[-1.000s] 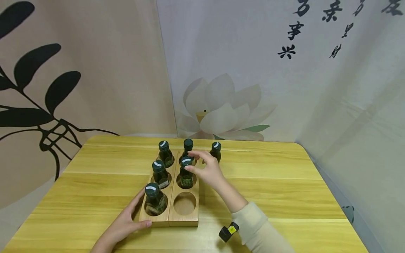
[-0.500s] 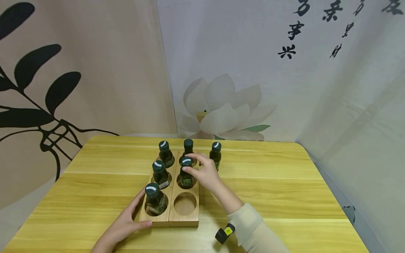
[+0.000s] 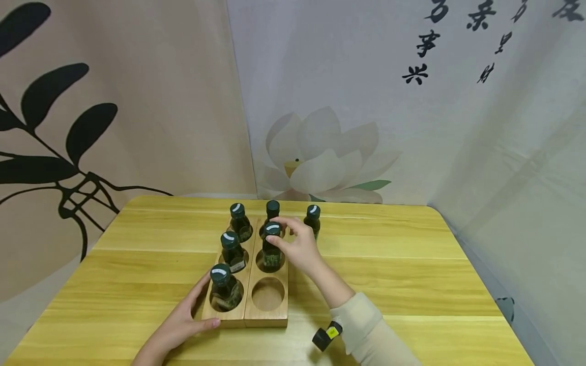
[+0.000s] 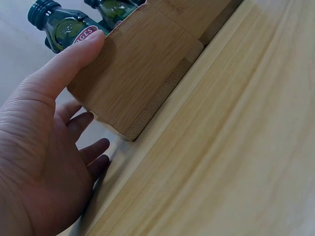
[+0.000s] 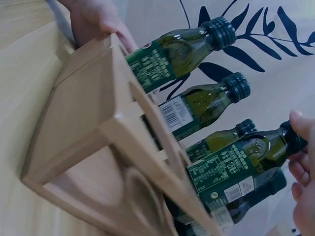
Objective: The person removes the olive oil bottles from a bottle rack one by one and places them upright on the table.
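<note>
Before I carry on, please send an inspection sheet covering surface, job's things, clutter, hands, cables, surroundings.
Surface: yellow wood-grain table.
Job's things: pale wooden two-block rack; three green glass bottles with dark green caps in its left block; far bottle and middle bottle at its right block; near hole empty; outer bottle upright right of the rack.
Clutter: nothing seen.
Hands: left hand rests against rack's near left corner; right hand pinches the middle bottle's cap; black yellow-patched device at right cuff.
Cables: nothing seen.
Surroundings: pale fabric backdrop printed with black leaves, lotus, characters.
</note>
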`<act>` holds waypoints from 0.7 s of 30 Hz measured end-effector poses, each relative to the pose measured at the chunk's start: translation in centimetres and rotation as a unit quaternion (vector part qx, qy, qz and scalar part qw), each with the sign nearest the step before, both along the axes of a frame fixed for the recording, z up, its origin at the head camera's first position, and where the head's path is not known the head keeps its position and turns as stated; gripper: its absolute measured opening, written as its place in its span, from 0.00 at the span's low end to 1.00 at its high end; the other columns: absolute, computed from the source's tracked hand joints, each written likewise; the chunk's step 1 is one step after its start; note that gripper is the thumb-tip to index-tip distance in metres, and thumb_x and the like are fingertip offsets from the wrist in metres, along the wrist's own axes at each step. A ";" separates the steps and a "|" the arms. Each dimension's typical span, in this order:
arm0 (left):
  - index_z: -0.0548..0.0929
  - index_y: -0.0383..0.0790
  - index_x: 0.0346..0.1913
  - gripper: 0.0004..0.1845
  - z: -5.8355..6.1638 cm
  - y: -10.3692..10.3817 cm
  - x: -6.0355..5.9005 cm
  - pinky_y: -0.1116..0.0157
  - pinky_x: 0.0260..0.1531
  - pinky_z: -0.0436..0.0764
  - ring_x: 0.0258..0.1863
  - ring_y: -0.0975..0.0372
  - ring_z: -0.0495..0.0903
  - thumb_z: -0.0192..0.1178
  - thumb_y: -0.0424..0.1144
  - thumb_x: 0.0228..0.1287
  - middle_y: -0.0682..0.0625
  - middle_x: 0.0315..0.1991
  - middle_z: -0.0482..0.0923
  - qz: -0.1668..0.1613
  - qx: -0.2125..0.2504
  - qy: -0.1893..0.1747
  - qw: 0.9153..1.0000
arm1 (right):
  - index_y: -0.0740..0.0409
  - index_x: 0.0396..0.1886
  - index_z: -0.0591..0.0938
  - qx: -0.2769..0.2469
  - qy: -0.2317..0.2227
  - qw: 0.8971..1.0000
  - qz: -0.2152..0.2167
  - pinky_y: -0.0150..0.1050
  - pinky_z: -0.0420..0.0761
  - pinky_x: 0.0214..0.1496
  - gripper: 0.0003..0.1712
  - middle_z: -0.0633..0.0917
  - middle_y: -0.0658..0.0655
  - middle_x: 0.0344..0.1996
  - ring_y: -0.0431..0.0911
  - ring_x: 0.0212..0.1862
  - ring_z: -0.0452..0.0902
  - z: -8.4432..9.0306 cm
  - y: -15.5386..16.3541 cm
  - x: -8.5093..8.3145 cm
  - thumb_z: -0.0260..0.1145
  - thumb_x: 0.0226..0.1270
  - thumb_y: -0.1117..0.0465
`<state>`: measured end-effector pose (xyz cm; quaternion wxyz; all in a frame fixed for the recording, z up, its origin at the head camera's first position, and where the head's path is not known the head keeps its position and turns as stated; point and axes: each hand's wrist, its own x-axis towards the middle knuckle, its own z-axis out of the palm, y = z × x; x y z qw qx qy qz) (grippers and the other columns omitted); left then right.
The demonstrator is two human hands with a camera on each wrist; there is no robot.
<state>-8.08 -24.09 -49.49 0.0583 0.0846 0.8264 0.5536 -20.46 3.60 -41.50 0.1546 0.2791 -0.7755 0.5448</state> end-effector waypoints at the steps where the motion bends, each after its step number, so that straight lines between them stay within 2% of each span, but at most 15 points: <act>1: 0.51 0.50 0.76 0.55 0.0 0.0 0.0 0.32 0.60 0.46 0.69 0.35 0.41 0.74 0.33 0.47 0.32 0.73 0.44 0.001 -0.001 -0.001 1.000 | 0.66 0.46 0.84 -0.003 0.003 1.000 0.001 0.38 0.69 0.39 0.19 0.81 0.59 0.32 0.51 0.38 0.72 0.7 0.0 0.4 0.74 0.52 0.68; 7: 0.51 0.49 0.76 0.56 0.1 0.0 0.0 0.33 0.60 0.46 0.69 0.35 0.41 0.75 0.34 0.47 0.31 0.73 0.44 0.002 -0.007 -0.004 1.000 | 0.71 0.45 0.82 -0.010 0.029 0.999 0.011 0.42 0.71 0.38 0.18 0.81 0.62 0.31 0.55 0.36 0.72 4.9 0.3 2.3 0.73 0.52 0.72; 12: 0.51 0.48 0.76 0.56 0.2 0.1 0.0 0.32 0.60 0.45 0.69 0.35 0.41 0.75 0.34 0.47 0.31 0.73 0.44 0.003 -0.006 -0.006 1.000 | 0.73 0.45 0.82 -0.013 0.037 0.999 0.014 0.37 0.69 0.39 0.18 0.81 0.62 0.30 0.52 0.35 0.70 6.5 0.6 2.8 0.73 0.52 0.73; 16: 0.51 0.48 0.76 0.55 0.2 0.1 0.0 0.33 0.60 0.45 0.69 0.35 0.41 0.74 0.34 0.47 0.32 0.73 0.44 0.002 -0.006 -0.006 1.000 | 0.72 0.45 0.82 -0.019 0.043 0.999 0.015 0.37 0.68 0.38 0.18 0.80 0.62 0.31 0.49 0.35 0.68 6.7 1.1 2.4 0.72 0.53 0.73; 21: 0.51 0.47 0.76 0.55 0.1 0.0 0.0 0.33 0.60 0.45 0.69 0.36 0.41 0.74 0.33 0.47 0.32 0.73 0.44 0.001 -0.002 -0.003 1.000 | 0.66 0.47 0.83 -0.034 0.044 0.998 0.018 0.45 0.65 0.33 0.18 0.79 0.59 0.32 0.47 0.32 0.63 5.6 2.1 0.9 0.73 0.54 0.71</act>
